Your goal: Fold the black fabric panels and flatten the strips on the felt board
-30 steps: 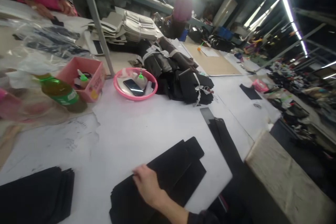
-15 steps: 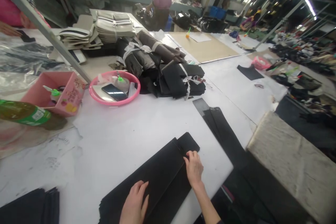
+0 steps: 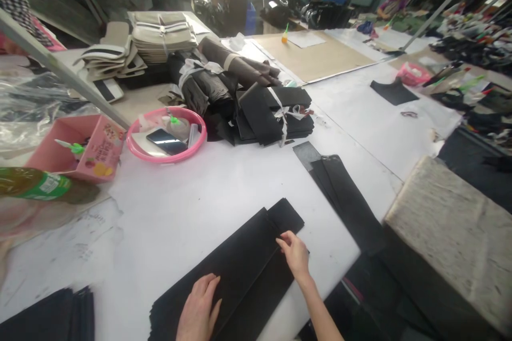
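A stack of long black pieces (image 3: 224, 261), fabric or thin sheet, lies slantwise on the white table in front of me. My left hand (image 3: 200, 303) rests on its near part, fingers stretched out and thumb apart. At the upper right edge of the stack, my right hand (image 3: 295, 256) has thumb and forefinger pinched on the edge of a black piece. A shorter black end (image 3: 286, 213) sticks out beyond that hand. More long black pieces (image 3: 340, 192) lie to the right and hang over the table edge.
Another black stack (image 3: 48, 314) sits at the lower left. Farther back are a pink basin (image 3: 132, 154) with a phone (image 3: 166, 141), a pink box (image 3: 100, 154), a bottle (image 3: 48, 184) and a tied black bundle (image 3: 272, 117). A grey-white block (image 3: 452, 240) stands at the right.
My right hand has shifted slightly down along the stack's edge, its fingers still pinched. The left hand stays flat on the stack. The camera view has turned a little.
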The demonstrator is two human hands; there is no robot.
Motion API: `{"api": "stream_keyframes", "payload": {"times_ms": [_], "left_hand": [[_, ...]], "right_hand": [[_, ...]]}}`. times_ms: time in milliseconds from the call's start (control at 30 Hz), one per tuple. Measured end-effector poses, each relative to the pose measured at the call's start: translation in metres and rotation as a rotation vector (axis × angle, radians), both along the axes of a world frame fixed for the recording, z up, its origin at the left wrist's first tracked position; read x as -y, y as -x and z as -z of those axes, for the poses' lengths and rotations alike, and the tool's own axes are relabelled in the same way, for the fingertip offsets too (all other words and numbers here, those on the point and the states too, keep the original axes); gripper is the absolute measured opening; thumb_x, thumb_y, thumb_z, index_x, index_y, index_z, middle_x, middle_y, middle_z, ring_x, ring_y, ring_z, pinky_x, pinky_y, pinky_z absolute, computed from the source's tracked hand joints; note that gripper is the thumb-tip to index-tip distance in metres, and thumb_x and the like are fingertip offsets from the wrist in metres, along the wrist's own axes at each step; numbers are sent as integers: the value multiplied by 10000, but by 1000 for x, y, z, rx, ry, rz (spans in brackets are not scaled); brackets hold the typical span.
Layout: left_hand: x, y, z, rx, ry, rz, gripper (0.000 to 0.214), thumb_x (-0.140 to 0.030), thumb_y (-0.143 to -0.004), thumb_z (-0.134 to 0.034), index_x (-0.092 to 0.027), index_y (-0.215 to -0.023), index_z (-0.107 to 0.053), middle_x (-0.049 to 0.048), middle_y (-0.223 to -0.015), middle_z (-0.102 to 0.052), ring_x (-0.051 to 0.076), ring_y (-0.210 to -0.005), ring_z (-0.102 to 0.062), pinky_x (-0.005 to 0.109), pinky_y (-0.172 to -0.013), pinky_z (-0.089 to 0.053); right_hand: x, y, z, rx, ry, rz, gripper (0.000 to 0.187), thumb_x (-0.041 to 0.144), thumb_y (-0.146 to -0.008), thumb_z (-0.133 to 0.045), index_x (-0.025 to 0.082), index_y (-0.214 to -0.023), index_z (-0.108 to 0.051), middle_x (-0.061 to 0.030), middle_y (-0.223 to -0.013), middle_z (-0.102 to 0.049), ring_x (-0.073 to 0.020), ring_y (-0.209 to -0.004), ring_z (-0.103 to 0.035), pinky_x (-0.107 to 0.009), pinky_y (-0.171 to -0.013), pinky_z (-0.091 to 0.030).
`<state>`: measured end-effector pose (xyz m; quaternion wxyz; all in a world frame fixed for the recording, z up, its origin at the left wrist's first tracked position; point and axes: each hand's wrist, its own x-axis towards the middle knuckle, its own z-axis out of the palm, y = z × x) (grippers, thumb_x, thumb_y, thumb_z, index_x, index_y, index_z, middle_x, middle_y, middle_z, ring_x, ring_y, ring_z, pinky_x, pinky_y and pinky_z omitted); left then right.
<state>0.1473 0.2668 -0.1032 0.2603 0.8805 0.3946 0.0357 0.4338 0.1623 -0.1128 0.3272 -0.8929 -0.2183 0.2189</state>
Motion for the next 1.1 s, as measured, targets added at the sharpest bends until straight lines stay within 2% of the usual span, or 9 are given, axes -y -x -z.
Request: {"api": "stream_keyframes", "payload": {"times_ms": [133, 333, 467, 600, 733, 867, 933, 1000, 1100], "left_hand": [[0, 3, 7, 2, -52, 34, 319, -211, -865, -492, -204, -1162, -606, 102, -1214, -596, 250, -1155, -581, 437, -989, -515], [3, 8, 8, 11, -139, 55, 295, -261, -913, -489, -238, -1188, -594, 89, -1216, -583, 222, -1142, -595, 382, -941, -554], [4, 9, 10, 24, -227, 55, 281, -258, -905, -504, -220, -1160, -615, 101, -1177, -590, 234, -1114, -610, 379, -917, -568], [2, 8, 12, -5, -241, 61, 280, -243, -900, -501, -198, -1147, -624, 113, -1178, -587, 243, -1114, -605, 390, -920, -565], [0, 6, 11, -47, -212, 58, 278, -239, -900, -491, -195, -1138, -627, 112, -1179, -587, 240, -1116, -598, 388, -932, -556], [-1, 5, 11, -68, -198, 53, 270, -242, -900, -488, -199, -1124, -633, 107, -1179, -592, 238, -1119, -597, 384, -946, -546], [-2, 6, 14, -72, -207, 52, 269, -244, -897, -493, -204, -1119, -638, 103, -1177, -600, 240, -1116, -601, 381, -937, -551], [-5, 9, 19, -67, -219, 61, 263, -246, -893, -500, -211, -1110, -645, 98, -1166, -613, 238, -1107, -610, 370, -925, -558], [-12, 16, 30, -46, -229, 109, 259, -250, -882, -519, -215, -1099, -658, 95, -1140, -638, 237, -1081, -631, 357, -909, -570]], "right_hand": [[-7, -5, 1, 4, -17, 2, 229, 471, -843, -560, 259, -831, -644, 8, -746, -685, -203, -705, -635, -276, -594, -352], [-15, -7, 10, -89, -102, 45, 316, 474, -892, -449, 226, -740, -573, 28, -653, -645, -154, -570, -621, -249, -579, -415], [-19, -8, 14, -95, -78, 75, 296, 434, -907, -443, 223, -743, -571, 32, -629, -643, -152, -550, -620, -244, -555, -411], [-21, -7, 12, -8, 11, 64, 255, 395, -923, -481, 232, -747, -569, 27, -636, -644, -164, -572, -610, -249, -529, -339], [-23, -5, 4, 138, 101, -5, 186, 317, -930, -528, 231, -770, -567, -4, -681, -633, -185, -620, -590, -271, -534, -272], [-26, -6, -2, 273, 132, -69, 36, 202, -886, -599, 222, -861, -582, -58, -873, -621, -231, -813, -582, -294, -609, -339], [-29, -9, -3, 311, 126, -86, 132, 181, -851, -646, 222, -961, -586, -77, -965, -606, -251, -901, -565, -308, -658, -383], [-34, -11, -4, 327, 106, -112, 191, 184, -835, -673, 223, -999, -584, -68, -970, -608, -248, -909, -564, -317, -693, -409], [-39, -10, -10, 332, 74, -156, 97, 197, -850, -665, 222, -907, -590, -30, -873, -623, -217, -813, -580, -312, -687, -409]]}}
